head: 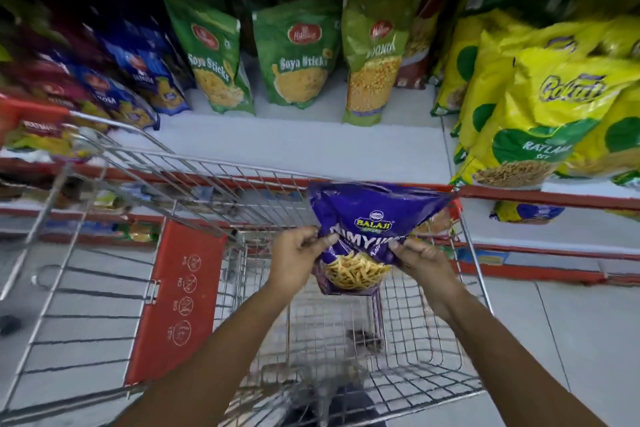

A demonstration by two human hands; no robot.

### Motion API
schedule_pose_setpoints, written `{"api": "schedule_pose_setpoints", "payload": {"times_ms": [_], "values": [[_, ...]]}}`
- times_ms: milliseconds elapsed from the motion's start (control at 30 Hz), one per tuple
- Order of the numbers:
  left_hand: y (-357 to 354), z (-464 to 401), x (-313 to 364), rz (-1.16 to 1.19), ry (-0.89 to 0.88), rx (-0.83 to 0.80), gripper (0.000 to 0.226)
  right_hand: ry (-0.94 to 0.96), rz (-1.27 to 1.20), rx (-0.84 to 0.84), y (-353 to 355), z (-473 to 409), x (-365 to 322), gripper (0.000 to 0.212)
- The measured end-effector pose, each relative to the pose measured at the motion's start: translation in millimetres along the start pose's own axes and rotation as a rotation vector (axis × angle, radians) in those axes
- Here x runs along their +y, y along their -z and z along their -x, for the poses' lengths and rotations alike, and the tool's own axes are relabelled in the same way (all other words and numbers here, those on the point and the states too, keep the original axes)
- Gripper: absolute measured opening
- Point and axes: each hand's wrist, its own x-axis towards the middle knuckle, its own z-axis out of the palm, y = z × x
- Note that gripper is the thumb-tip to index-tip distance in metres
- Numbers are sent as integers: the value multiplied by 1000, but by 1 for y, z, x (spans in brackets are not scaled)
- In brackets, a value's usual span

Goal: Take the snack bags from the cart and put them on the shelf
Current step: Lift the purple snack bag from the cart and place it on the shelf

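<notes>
A purple Balaji snack bag (370, 215) with yellow sticks printed on its front hangs above the wire cart (221, 180). My left hand (294, 253) pinches its left edge and my right hand (420, 258) pinches its right edge. The bag is upright, over the far end of the cart basket, just below the white shelf (304, 142). I see no other bags on the cart's wire floor, though it is blurred.
The shelf holds green Soya Sticks bags (294, 62), a green Boondi bag (372, 62), blue bags (149, 80) at left and yellow Gokul bags (540, 114) at right. Bare white shelf shows in front of the green bags. A red child-seat flap (176, 302) stands in the cart.
</notes>
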Motion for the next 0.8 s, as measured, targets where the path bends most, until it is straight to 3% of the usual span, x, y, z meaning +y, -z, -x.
{"api": "schedule_pose_setpoints", "payload": {"times_ms": [133, 167, 333, 500, 567, 700, 800], "values": [[21, 4, 71, 67, -176, 47, 5, 177, 20, -2, -16, 12, -75, 21], [26, 4, 87, 74, -218, 74, 16, 228, 18, -3, -21, 15, -96, 23], [45, 3, 167, 172, -391, 187, 10, 497, 29, -12, -45, 32, -193, 20], [75, -6, 255, 158, -598, 258, 27, 695, 5, -67, -65, 55, -283, 16], [87, -11, 291, 162, -669, 279, 22, 778, -8, -66, -75, 61, -317, 18], [110, -25, 354, 172, -763, 318, 26, 875, -98, -59, -97, 54, -374, 8], [122, -50, 385, 254, -770, 416, 32, 895, -164, -2, -122, 32, -408, 19]]}}
